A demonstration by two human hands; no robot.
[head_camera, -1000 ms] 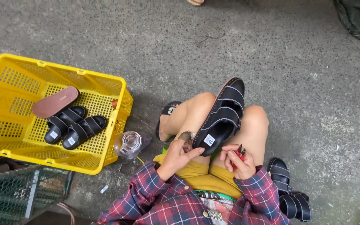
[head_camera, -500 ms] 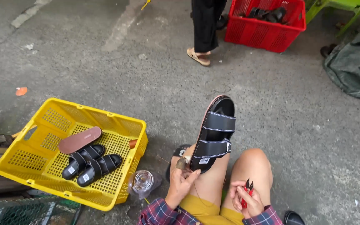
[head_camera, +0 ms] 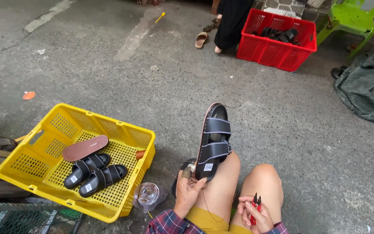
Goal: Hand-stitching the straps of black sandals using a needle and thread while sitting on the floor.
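A black two-strap sandal (head_camera: 213,141) stands heel-down above the person's left knee, toe pointing away, gripped at its heel by the left hand (head_camera: 188,192), fingers closed around it. The right hand (head_camera: 253,213) rests on the right thigh, closed on small red thread snips (head_camera: 255,207). Left of the legs sits a yellow crate (head_camera: 44,171) holding two black sandals (head_camera: 94,172) and a brown sole (head_camera: 85,147); a clear plastic cup (head_camera: 147,196) lies beside it.

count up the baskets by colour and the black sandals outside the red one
Yellow basket: 1
Red basket: 1
Black sandals: 3, two in the yellow basket, one held up by the left hand
Total: 5
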